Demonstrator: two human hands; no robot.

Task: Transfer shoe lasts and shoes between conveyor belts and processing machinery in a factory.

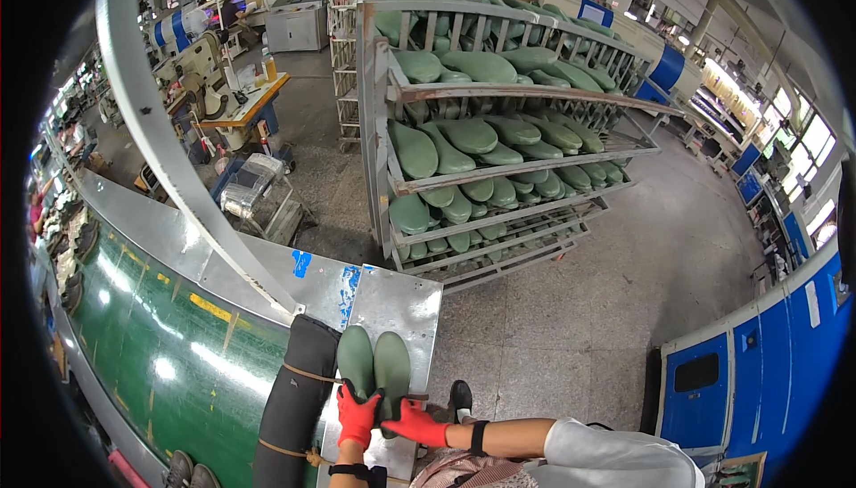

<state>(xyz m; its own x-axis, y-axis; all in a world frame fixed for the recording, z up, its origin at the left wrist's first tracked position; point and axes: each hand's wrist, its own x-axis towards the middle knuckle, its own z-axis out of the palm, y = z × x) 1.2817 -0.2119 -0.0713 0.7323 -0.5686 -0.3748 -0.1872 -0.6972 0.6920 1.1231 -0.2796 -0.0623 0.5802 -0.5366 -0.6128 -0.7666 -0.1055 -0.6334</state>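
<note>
White sleeve nearest. Left hand, red-gloved, closed round near end of left green last; right hand closed on near end of right last; undersides hidden. Pair side by side over metal surface, contact unclear. Risk: smooth ends could slip; surface edge close by, so a loosened last might reach floor. Strapped roll alongside could nudge one askew.

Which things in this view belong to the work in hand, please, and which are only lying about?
Work in hand:
- two green foot-shaped pieces, with the left hand and right hand on them
- steel tabletop below
- probably the rack of similar pieces

Apparently just nearby:
- tied dark roll
- dark shoes
- blue cabinet
</note>
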